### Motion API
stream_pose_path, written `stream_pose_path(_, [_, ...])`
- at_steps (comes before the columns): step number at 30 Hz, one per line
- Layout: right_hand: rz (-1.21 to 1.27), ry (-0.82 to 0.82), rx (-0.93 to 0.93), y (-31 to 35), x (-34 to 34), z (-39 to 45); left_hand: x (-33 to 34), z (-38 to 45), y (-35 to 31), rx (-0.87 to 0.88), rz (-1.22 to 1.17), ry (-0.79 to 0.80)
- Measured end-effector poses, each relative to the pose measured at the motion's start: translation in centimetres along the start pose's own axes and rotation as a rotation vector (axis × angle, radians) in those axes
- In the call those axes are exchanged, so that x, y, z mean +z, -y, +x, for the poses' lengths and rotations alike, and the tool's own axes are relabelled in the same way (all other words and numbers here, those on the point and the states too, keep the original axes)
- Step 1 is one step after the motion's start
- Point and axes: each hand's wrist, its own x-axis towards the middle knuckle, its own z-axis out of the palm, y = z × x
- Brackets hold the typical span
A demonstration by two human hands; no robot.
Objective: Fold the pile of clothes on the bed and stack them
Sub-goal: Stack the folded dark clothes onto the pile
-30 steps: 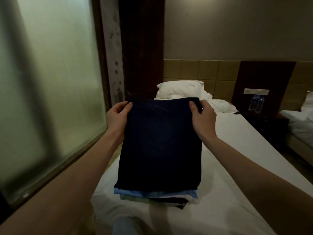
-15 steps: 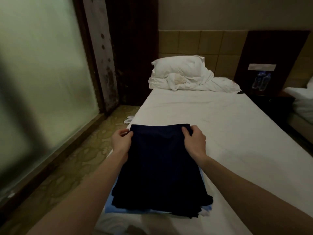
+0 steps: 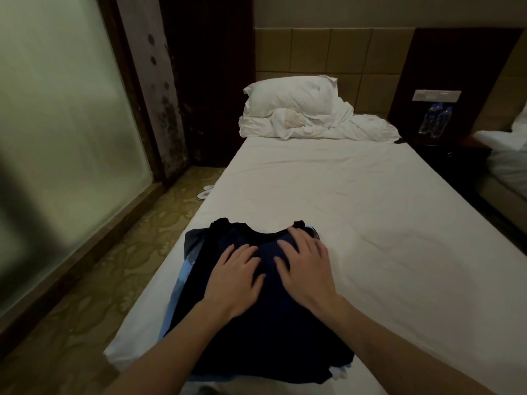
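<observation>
A folded dark navy garment lies on top of a stack of folded clothes at the near left corner of the white bed. A light blue piece peeks out along the stack's left edge. My left hand rests flat on the navy garment with fingers spread. My right hand lies flat beside it, fingers apart, near the garment's neckline. Neither hand grips the cloth.
A white pillow and crumpled duvet sit at the headboard. A frosted glass wall runs along the left, with slippers on the patterned floor. A dark nightstand with water bottles and a second bed are at the right.
Both hands lowered the navy garment onto the stack, released its top corners, and now press flat on it. The view tilted down toward the bed.
</observation>
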Motion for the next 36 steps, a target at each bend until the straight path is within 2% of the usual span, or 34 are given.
stream_pose_path(5, [0.063, 0.488, 0.035, 0.4, -1.2, -1.8, -0.9, -2.4, -0.7, -0.108, 0.073, 0.128])
stream_pose_path(8, [0.034, 0.618, 0.06, -0.1, -1.6, -2.7, -0.9, -4.5, -0.8, -0.15, 0.135, 0.233])
stream_pose_path(14, [0.016, 0.67, 0.111, -1.2, -2.2, -5.6, -0.7, -7.4, -0.7, -0.246, 0.101, 0.341])
stream_pose_path(19, [0.094, 0.665, 0.132, -1.6, -1.7, -4.8, -0.9, -6.5, -1.4, -0.316, 0.045, 0.344])
stream_pose_path(21, [0.176, 0.602, 0.17, -1.8, -1.2, -3.9, -1.0, -5.4, -1.6, -0.362, 0.011, 0.301])
stream_pose_path(23, [0.227, 0.476, 0.212, -2.1, -0.6, -2.6, -0.8, -3.4, -1.5, -0.391, 0.031, 0.182])
stream_pose_path(26, [0.178, 0.344, 0.2, -2.8, -0.2, -0.2, -0.9, -0.2, -1.4, -0.402, 0.046, 0.018])
stream_pose_path(31, [0.122, 0.528, 0.202, -4.0, -1.2, 3.1, -2.8, 1.9, -1.3, -0.378, 0.033, 0.131])
stream_pose_path(36, [0.072, 0.722, 0.176, -2.6, -4.9, 4.5, -7.0, 1.7, -1.3, -0.367, 0.043, 0.353])
